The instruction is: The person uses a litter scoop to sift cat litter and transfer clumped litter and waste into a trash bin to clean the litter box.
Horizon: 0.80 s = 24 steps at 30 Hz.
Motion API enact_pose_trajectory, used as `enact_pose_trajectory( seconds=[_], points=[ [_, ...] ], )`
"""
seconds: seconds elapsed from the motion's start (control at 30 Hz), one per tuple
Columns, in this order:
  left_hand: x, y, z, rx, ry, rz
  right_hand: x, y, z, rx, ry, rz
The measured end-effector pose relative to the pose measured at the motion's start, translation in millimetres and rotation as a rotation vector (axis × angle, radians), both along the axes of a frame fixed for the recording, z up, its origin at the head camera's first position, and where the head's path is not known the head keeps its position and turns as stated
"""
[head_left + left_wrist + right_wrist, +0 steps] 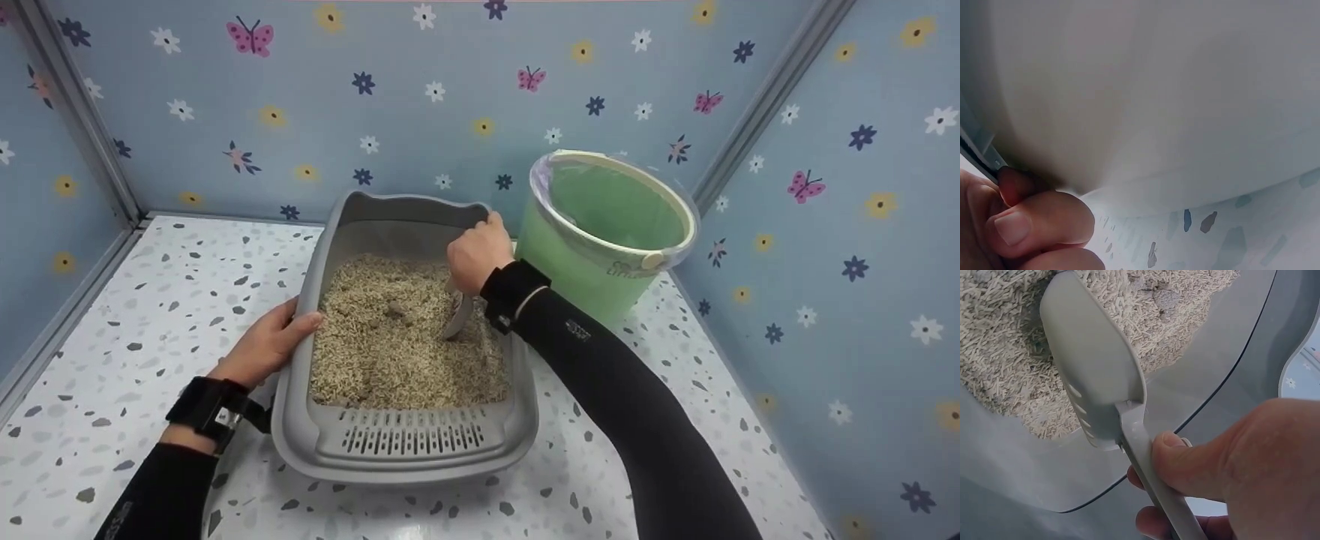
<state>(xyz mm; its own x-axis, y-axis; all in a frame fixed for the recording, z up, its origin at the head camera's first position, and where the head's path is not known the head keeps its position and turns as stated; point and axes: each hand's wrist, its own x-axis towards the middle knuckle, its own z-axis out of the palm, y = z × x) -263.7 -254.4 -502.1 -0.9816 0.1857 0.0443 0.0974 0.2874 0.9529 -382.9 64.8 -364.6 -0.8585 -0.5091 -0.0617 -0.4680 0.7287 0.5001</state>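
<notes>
A grey litter box (pixel 300 390) filled with tan pellet litter (pixel 390 337) stands on the speckled surface. My left hand (pixel 262 341) grips its left rim, thumb over the top; in the left wrist view the curled fingers (pixel 1044 222) lie under the rim against the outer wall. My right hand (pixel 480 255) reaches over the right side and holds a grey slotted litter scoop (pixel 1095 354) by its handle. The scoop's tip is down in the litter, with its blade tilted. A darker clump (pixel 397 309) shows in the litter left of the scoop.
A green bucket (pixel 585 270) lined with a clear plastic bag stands close behind the box's right side. Flower-patterned panels (pixel 420 112) close off the back and both sides. Speckled white surface (pixel 165 300) extends left of the box.
</notes>
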Motion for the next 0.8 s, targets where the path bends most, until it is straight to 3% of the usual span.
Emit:
enact_pose_trajectory(
  seconds=[0.8],
  points=[
    [0.2, -0.1, 0.0, 0.028, 0.012, -0.021, -10.3, -3.5, -17.8, -0.199, -0.198, -0.073]
  ],
)
